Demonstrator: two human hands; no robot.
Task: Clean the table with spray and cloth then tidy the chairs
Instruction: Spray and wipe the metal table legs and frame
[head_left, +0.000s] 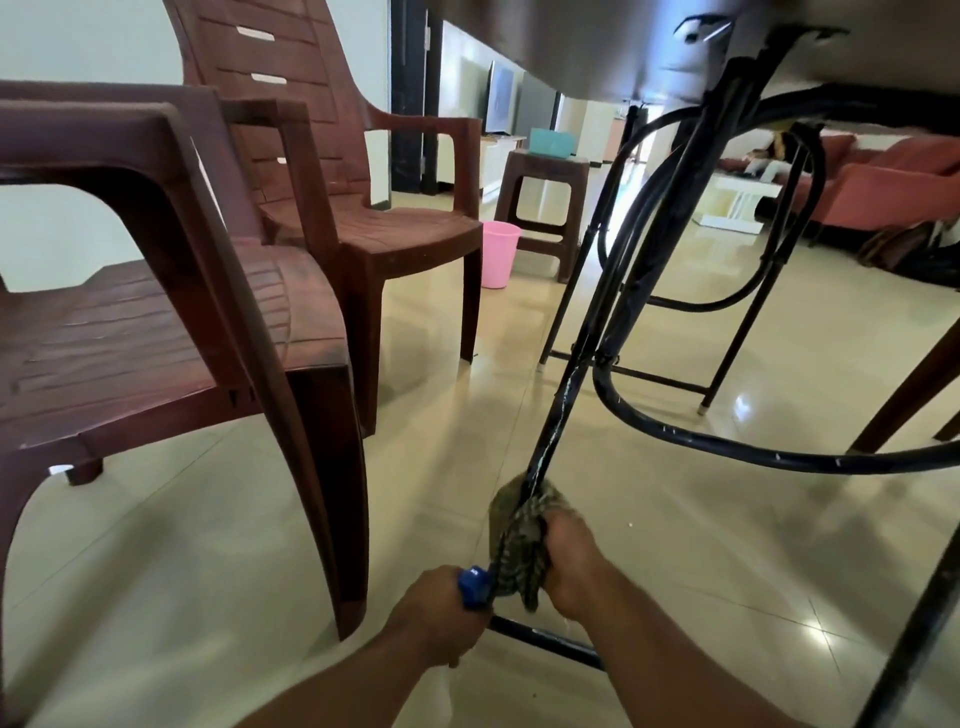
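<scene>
The scene is lit brightly by daylight from the far room beyond the hands. Glare is thrown across the glossy floor (675, 519), with white hot spots and mirrored streaks ahead and to the right of the hands. The underside of the worktop (623, 47) above them is left dim. Soft shadows are cast under the chairs (156, 322) to their left. Straight lines are bowed at the edges by the wide lens. The far room is softly blurred.
</scene>
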